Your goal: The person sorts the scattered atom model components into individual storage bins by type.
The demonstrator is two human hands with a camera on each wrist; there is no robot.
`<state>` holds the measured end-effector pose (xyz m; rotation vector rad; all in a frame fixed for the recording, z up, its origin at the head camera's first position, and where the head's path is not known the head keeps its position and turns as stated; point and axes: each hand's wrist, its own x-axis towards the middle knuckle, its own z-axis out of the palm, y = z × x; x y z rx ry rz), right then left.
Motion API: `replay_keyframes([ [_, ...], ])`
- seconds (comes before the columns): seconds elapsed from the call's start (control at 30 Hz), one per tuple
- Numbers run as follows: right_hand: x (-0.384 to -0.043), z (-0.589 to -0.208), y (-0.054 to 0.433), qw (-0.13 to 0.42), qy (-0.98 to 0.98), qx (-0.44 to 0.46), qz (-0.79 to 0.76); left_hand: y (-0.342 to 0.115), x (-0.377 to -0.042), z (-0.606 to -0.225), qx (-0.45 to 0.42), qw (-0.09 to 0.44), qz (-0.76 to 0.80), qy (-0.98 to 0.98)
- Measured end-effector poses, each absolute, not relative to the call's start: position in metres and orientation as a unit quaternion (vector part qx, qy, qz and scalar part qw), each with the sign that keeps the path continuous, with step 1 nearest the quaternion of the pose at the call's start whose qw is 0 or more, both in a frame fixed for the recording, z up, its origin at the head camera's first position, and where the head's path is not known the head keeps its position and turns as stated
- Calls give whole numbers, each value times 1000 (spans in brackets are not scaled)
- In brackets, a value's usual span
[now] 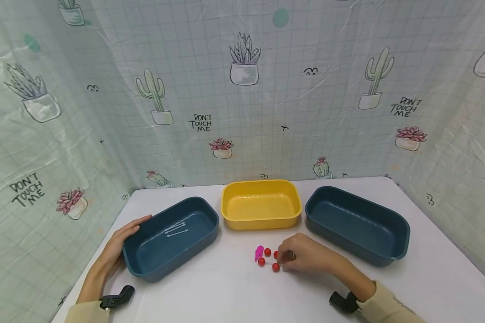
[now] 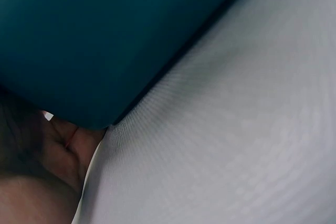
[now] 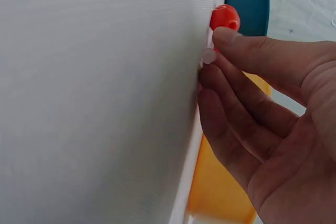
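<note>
My right hand (image 1: 307, 254) reaches down to a small cluster on the white table, its thumb and fingertips pinching a small white stick (image 3: 209, 56) with a rounded end; most of the stick is hidden. Beside the fingertips are several red balls (image 1: 276, 267), one showing a hole (image 3: 226, 17) in the right wrist view. A bright pink piece (image 1: 259, 253) lies at the cluster's left. My left hand (image 1: 115, 246) rests along the outer left end of a dark blue bin (image 1: 145, 268), fingers extended against its wall. Inside that bin lie a few thin pale sticks (image 1: 177, 233).
A yellow bin (image 1: 262, 224) stands at the back middle. Another dark blue bin (image 1: 355, 233) sits at the right, angled, near my right forearm. Patterned cloth (image 1: 246, 112) hangs behind and at both sides of the white table (image 1: 210, 296).
</note>
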<state>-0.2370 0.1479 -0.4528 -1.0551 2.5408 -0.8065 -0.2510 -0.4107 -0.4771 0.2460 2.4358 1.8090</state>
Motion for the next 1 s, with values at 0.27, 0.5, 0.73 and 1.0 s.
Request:
replay_keyframes([
  [0.27,-233,-453,145,132,885,-356,-268,-411,-251,-478,78,50,591,802],
  [0.5,-233,-451,146,118,892,-358,-251,-411,-251,-477,81,49,592,800],
  [0.73,-237,-446,151,88,899,-354,-242,-411,-250,-476,81,42,586,805],
  [1.0,-233,-439,154,70,892,-355,-270,-410,-249,-475,77,47,587,805],
])
